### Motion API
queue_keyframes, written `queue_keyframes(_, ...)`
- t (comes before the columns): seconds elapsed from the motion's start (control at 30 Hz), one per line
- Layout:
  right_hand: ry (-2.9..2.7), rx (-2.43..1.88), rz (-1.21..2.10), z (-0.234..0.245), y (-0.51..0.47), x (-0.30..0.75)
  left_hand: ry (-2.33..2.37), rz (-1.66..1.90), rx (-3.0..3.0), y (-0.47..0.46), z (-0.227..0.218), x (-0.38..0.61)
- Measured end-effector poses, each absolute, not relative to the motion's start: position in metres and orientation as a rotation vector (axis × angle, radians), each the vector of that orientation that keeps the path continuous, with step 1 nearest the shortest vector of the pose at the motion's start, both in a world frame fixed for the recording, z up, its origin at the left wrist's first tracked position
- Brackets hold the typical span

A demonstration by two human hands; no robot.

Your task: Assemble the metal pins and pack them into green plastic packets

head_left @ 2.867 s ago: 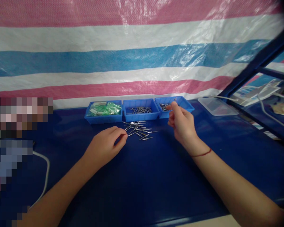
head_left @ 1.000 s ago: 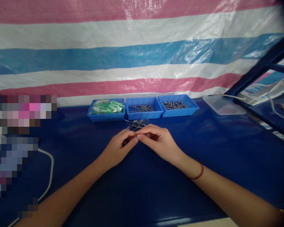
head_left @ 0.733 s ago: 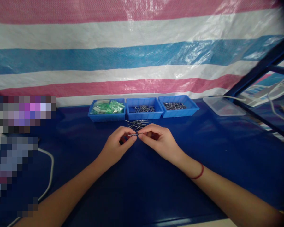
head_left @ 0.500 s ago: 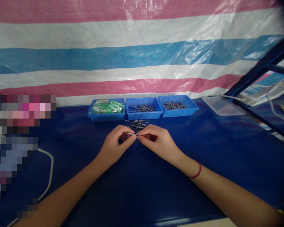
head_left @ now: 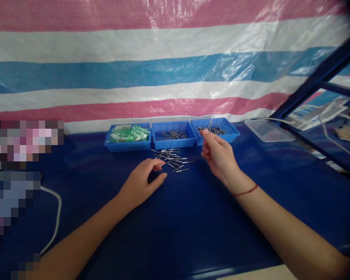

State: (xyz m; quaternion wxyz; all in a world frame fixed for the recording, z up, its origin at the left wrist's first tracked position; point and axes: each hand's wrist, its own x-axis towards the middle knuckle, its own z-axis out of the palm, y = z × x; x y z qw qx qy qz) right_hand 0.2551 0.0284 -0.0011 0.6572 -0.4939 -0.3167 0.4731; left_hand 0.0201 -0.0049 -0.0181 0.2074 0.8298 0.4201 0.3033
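Note:
My right hand (head_left: 218, 155) is raised over the blue table (head_left: 175, 225), its fingers pinched on a thin metal pin (head_left: 210, 122) that sticks up above the right blue tray (head_left: 231, 134) of small metal parts. My left hand (head_left: 141, 182) rests on the table with thumb and forefinger apart, fingertips at the left edge of a loose pile of metal pins (head_left: 172, 160). Nothing shows between its fingers. Behind the pile stands the middle blue tray (head_left: 170, 143), also with pins in it.
A third blue tray (head_left: 127, 146) at the left holds green packets. A clear plastic box (head_left: 268, 130) lies to the right of the trays. A white cable (head_left: 55, 217) curves at the left. A dark blue frame bar (head_left: 309, 89) slants at the right. A striped tarp hangs behind.
My hands were together at the centre, working one pin between them. They have parted: the right hand rose toward the right tray with a pin, and the left dropped back beside the pile.

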Motion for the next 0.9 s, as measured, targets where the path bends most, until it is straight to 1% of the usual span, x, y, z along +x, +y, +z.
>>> queue_keyframes(0.17, -0.623, -1.114, 1.170, -0.001, 0.034, 0.261, 1.089, 0.683, 2.565, -0.002, -0.016, 0.029)
queue_keyframes(0.3, -0.732, -1.101, 1.281, 0.000, 0.024, 0.249, 1.124, 0.575, 2.708, 0.000, -0.019, 0.040)
queue_keyframes(0.5, -0.919, -1.167, 1.322, -0.003, 0.016, 0.239, 1.088, 0.517, 2.876, 0.001, -0.023, 0.047)
queue_keyframes(0.73, -1.005, -1.231, 1.303, -0.007, 0.014, 0.237, 1.033, 0.554, 2.833, -0.001, -0.020, 0.041)
queue_keyframes(0.9, -1.051, -1.268, 1.306, -0.011, 0.014, 0.235, 1.039, 0.495, 2.838, 0.001, -0.019, 0.038)
